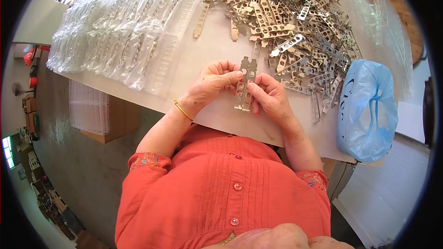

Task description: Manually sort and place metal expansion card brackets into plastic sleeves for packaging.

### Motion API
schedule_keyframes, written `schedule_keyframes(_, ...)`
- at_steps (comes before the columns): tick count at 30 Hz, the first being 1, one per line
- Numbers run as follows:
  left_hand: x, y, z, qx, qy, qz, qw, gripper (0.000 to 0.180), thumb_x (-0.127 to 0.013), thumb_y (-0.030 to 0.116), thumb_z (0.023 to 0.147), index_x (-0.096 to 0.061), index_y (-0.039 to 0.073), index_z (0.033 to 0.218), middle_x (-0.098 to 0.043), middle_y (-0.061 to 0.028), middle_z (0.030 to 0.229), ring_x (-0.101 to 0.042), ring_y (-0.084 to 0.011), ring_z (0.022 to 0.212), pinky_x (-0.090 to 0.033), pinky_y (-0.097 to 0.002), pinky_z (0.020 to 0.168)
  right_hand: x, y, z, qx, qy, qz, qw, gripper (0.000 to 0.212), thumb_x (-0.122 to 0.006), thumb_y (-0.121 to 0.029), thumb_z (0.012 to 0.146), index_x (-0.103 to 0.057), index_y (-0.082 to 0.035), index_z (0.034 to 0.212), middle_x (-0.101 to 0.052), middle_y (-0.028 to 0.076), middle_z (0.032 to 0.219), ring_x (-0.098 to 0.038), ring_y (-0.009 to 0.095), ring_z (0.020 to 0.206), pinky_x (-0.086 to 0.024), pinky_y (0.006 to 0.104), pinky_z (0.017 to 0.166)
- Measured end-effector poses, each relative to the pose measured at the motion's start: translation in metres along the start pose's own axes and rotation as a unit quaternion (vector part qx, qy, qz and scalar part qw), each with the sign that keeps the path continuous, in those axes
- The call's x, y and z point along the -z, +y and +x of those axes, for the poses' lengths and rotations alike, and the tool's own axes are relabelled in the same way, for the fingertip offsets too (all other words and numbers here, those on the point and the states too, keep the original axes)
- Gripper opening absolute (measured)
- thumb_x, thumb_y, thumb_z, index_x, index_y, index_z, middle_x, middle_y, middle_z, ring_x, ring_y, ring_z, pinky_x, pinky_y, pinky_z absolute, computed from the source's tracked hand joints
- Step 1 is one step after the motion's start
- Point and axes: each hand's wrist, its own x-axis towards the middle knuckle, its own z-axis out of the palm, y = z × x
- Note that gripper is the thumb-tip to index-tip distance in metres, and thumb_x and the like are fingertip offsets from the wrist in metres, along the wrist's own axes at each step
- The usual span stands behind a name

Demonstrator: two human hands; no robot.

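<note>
Two flat, perforated metal slot brackets (244,94) stand side by side, upright, above the near edge of the white table (194,60). My left hand (207,85) pinches them from the left, thumb near their upper middle. From the right, my right hand (273,99) grips them a little lower, thumb across the front and fingers curled behind. Small bent tabs show at their bottom end. Just beyond my hands, to the right, lies a large tangled heap of similar brackets (277,14). A few stray ones rest at the heap's left side.
Clear plastic trays (168,60) with plastic-wrapped brackets (117,41) fill the table's left. A blue plastic bag (353,129) sits at the right edge, near clear plastic sheets (387,41). Below the table, clear trays (87,106) stand against a cardboard box (122,120).
</note>
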Motion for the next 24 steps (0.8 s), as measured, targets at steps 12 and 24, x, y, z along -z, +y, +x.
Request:
schedule_keyframes(12,-0.0022,-0.0003,0.0008,-0.009,0.003,0.005,1.0,0.019,-0.069,0.017,0.095,-0.064,0.002,0.105,-0.068,-0.0038,0.093,-0.065,-0.0101,0.081,-0.054,-0.0245,0.072,0.0008,0.0006,0.0004,-0.006,-0.003,0.007,1.0,0.013,-0.059,-0.016,0.1,-0.06,-0.005,0.096,-0.063,0.001,0.07,-0.055,0.007,0.047,-0.042,0.021,0.043)
schedule_keyframes(24,-0.0042,0.0026,-0.0002,0.004,-0.005,-0.01,1.0,0.016,-0.068,0.016,0.096,-0.065,0.003,0.103,-0.068,-0.0034,0.092,-0.065,-0.0102,0.081,-0.054,-0.0249,0.072,0.0018,-0.0017,-0.0002,-0.006,-0.015,0.01,1.0,0.013,-0.058,-0.016,0.1,-0.058,-0.005,0.095,-0.063,0.002,0.071,-0.056,0.007,0.048,-0.043,0.021,0.042)
